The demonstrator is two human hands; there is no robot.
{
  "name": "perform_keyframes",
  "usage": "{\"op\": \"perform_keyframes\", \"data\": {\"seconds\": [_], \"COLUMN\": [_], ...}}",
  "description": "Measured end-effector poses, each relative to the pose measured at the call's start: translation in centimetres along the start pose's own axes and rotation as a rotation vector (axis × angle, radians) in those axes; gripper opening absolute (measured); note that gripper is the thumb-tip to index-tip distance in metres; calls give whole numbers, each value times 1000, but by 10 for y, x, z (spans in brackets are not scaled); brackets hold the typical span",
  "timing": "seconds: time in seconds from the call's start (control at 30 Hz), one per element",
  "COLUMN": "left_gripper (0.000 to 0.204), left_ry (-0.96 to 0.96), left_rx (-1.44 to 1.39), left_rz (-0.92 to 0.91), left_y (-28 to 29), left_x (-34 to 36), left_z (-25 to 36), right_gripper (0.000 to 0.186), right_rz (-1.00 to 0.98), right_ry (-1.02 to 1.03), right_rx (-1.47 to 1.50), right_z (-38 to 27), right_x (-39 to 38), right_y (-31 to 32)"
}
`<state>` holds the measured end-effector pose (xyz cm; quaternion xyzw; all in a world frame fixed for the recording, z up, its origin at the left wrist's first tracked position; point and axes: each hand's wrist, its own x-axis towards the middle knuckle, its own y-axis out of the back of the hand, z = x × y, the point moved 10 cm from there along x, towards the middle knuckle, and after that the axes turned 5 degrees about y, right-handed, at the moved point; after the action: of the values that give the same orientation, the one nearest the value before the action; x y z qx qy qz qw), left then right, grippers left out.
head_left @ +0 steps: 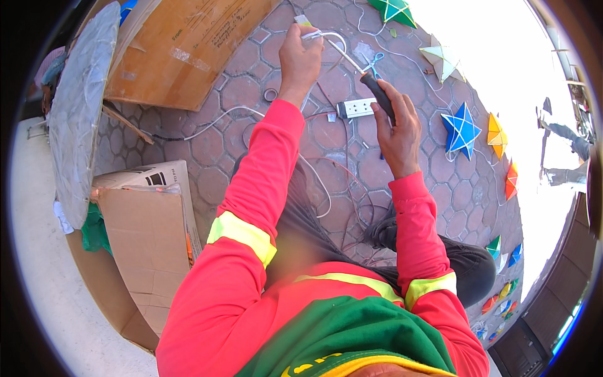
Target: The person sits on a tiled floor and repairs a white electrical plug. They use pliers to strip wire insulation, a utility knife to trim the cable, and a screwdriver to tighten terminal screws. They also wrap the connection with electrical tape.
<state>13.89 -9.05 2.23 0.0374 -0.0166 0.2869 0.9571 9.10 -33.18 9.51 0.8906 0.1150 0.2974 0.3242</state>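
Observation:
My left hand is raised at the top centre, its fingers closed on a white cord. The cord makes a small loop to the right of those fingers. A small pale piece shows just beyond the fingertips; what it is I cannot make out. To the right, my right hand is wrapped round a black-handled tool with a thin metal shaft, possibly a soldering iron. Its shaft slants up and left to the cord's loop; whether they touch I cannot tell. Below the tool lies a white power strip.
Light-blue scissors lie on the paving, with loose wires around. Star lanterns, one blue, one yellow and one orange, line the right. Cardboard boxes and a large brown carton stand left.

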Motion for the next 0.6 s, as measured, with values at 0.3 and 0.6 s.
{"op": "perform_keyframes", "data": {"seconds": [0.3,0.6], "left_gripper": [15,16], "left_ry": [-24,-36], "left_rx": [72,70], "left_rz": [35,37], "left_y": [4,5], "left_x": [-1,0], "left_z": [5,4], "right_gripper": [37,38], "right_rz": [-9,-16], "right_ry": [4,9], "right_rx": [4,-18], "right_z": [-4,-3], "right_x": [4,4], "right_y": [-1,-4]}}
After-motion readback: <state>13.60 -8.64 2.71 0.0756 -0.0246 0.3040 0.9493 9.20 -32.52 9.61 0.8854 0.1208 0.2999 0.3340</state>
